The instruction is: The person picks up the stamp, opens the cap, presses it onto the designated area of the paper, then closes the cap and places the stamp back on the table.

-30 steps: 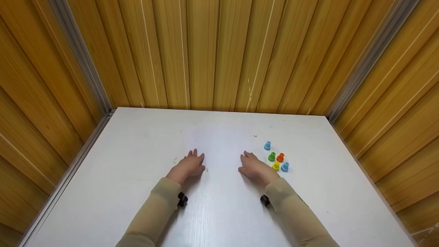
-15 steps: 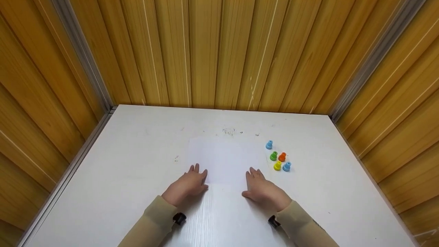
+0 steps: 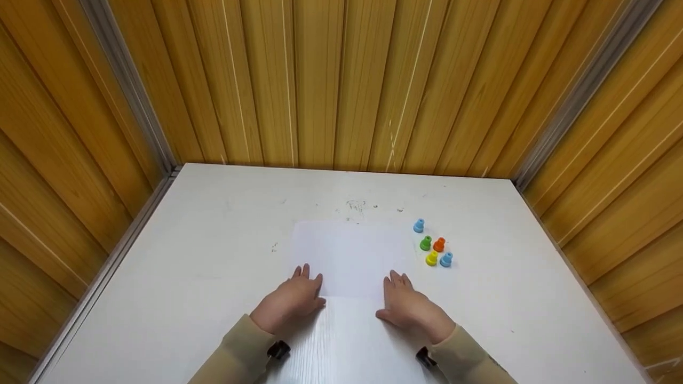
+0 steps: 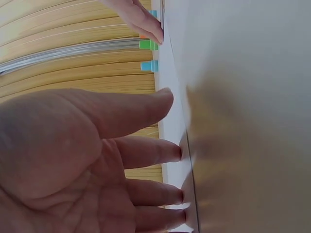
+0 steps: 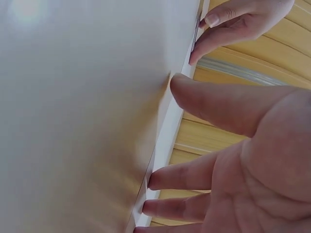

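Observation:
A sheet of white paper (image 3: 352,256) lies flat on the white table (image 3: 213,229). My left hand (image 3: 292,300) rests its fingertips on the sheet's near left corner, fingers spread and fairly straight. At the near right corner my right hand (image 3: 413,306) touches the sheet the same way. Both wrist views show the fingertips (image 4: 170,151) down at the paper's edge, with each palm raised above the surface. Neither hand grips anything.
Right of the paper stand several small pegs: two blue, one a blue peg (image 3: 419,226) set farther back, a green peg (image 3: 425,243), an orange peg (image 3: 439,245) and a yellow peg (image 3: 431,258). Wood-look panels (image 3: 315,85) enclose the table's back and sides.
Both hands have drawn back toward the near side, and the paper has slid with them. Dark marks on the table behind the sheet have come into view. The pegs stay put.

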A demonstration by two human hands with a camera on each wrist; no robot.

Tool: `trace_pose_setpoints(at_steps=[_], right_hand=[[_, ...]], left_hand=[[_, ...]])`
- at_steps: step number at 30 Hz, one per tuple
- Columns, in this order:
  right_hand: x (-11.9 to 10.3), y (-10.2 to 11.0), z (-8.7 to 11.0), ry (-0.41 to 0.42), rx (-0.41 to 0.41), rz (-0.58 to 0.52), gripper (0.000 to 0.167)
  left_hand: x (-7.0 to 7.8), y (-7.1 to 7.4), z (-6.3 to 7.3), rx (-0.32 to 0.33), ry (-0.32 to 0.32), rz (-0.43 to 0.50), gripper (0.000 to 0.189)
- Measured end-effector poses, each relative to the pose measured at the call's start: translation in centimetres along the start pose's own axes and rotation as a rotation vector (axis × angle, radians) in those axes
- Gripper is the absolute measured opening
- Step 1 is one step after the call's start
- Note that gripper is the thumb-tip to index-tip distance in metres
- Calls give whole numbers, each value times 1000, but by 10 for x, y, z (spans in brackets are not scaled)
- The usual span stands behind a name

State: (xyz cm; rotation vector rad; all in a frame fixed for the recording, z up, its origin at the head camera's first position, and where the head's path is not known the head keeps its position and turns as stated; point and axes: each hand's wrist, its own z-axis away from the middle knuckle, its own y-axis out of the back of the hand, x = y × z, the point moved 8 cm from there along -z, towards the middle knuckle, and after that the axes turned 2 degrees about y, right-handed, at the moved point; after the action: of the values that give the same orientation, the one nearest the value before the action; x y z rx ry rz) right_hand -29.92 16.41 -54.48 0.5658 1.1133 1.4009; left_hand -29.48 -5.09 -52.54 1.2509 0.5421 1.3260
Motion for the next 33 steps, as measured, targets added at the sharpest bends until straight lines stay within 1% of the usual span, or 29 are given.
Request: trace_pose_setpoints(at_steps=[3, 6, 7, 9, 11, 13, 15, 17, 20, 25, 27, 29, 31, 33], right_hand=[[0, -1, 0, -10, 2, -9, 84], [-1, -1, 0, -11, -1, -9, 84], [0, -1, 0, -13, -3, -8, 84], [0, -1, 0, -18, -8, -5, 84], [1, 0, 0, -23, -16, 5, 84], [1, 0, 0, -26, -21, 12, 84], [1, 0, -1, -27, -26, 16, 84], [1, 0, 0, -25, -27, 14, 84], [1, 1, 0, -14, -18, 20, 83], [1, 10, -1, 31, 9, 47, 75], [6, 18, -2, 38, 25, 0, 70], [13, 32, -3, 52, 61, -88, 63], [24, 50, -5, 72, 131, -222, 55], [38, 71, -7, 100, 221, -339, 43]], left_hand=[[2, 5, -1, 44, -7, -37, 55], [5, 13, -5, 114, -10, -67, 37], [6, 16, -8, 140, -11, -75, 35], [7, 20, -15, 176, -17, -62, 34], [6, 23, -23, 191, -15, -37, 41], [3, 22, -31, 183, 1, -10, 55], [-2, 19, -38, 162, 24, 12, 62], [-7, 15, -43, 130, 58, 30, 66], [-12, 11, -47, 95, 97, 52, 68], [-13, 10, -49, 83, 133, 52, 71], [-13, 10, -50, 82, 141, 46, 71], [-13, 10, -50, 81, 149, 53, 71], [-13, 10, -50, 82, 151, 64, 71], [-13, 10, -50, 85, 151, 75, 70]])
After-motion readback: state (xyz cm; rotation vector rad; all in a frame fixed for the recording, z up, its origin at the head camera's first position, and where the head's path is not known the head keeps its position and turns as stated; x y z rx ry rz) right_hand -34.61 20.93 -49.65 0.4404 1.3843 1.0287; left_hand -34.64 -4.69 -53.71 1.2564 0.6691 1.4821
